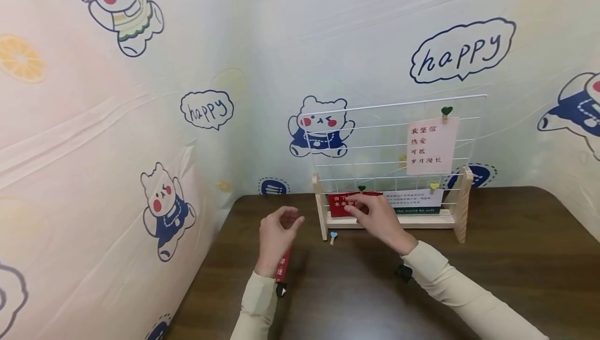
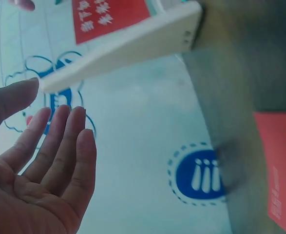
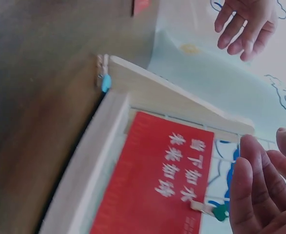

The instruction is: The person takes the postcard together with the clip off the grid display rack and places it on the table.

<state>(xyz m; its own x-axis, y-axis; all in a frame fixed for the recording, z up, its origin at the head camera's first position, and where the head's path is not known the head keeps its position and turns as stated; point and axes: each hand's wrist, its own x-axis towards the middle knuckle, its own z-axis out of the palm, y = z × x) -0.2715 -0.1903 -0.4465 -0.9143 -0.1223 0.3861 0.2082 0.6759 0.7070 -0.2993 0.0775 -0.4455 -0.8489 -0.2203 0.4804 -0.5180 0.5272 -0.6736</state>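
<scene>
A pale printed cloth (image 1: 365, 59), with cartoon bears, orange slices and "happy" bubbles, hangs behind and to the left of the dark wood-grain worktop (image 1: 347, 298). On this stands a white wire grid rack (image 1: 431, 222) with a wooden base. Taking the rack's middle as the dial, a pale pink card (image 1: 430, 147) hangs at 2 o'clock from a dark green heart clip (image 1: 447, 112), a white-and-green card (image 1: 417, 202) at 5 o'clock with a yellow heart clip (image 1: 434, 187), and a clipped red card (image 3: 157, 178) at 8 o'clock, its green clothespin (image 3: 211, 210) on the upper edge.

The right hand (image 1: 377, 218) is in front of that red card, its grip empty, thumb and fingers slightly parted; whether it touches the card is unclear. The left hand (image 1: 278, 233), out at 8 o'clock, is empty too, its grip wide, fingers loosely bent. At its 6 o'clock a loose red card (image 1: 283, 266) lies partly hidden by the wrist.

A blue heart clothespin (image 1: 333, 238) lies near the rack's left foot, at 5 o'clock from it. It looks light and springy, best pinched at the heart end, leaving the bare wooden tips free. The cards look thin, smooth and easily creased, so edges suit them best.
</scene>
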